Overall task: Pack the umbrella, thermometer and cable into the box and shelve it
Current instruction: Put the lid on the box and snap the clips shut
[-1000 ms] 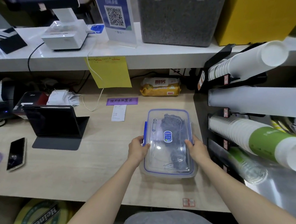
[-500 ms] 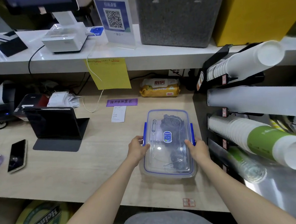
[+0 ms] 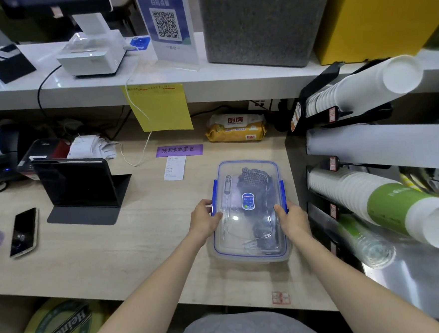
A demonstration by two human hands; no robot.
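Observation:
A clear plastic box [image 3: 251, 252] with a blue-rimmed lid lies flat on the wooden counter, lid on. Through the lid I see a dark patterned umbrella [image 3: 256, 179], a thin probe thermometer [image 3: 227, 189] along the left side, and a white cable [image 3: 268, 234] looped over the umbrella. My left hand [image 3: 203, 220] grips the box's left side at the blue latch [image 3: 214, 196], thumb on the lid. My right hand [image 3: 293, 219] grips the right side at the other blue latch [image 3: 282, 191].
A cup dispenser rack [image 3: 367, 135] with stacked paper cups stands close on the right. A tablet on a stand [image 3: 79, 187], a phone [image 3: 24, 232], a receipt [image 3: 175, 168] and a wipes pack [image 3: 236, 130] lie on the counter. A white shelf [image 3: 207, 85] runs above.
Both blue side latches have come down against the box's sides under my hands. The box has stayed in place on the counter.

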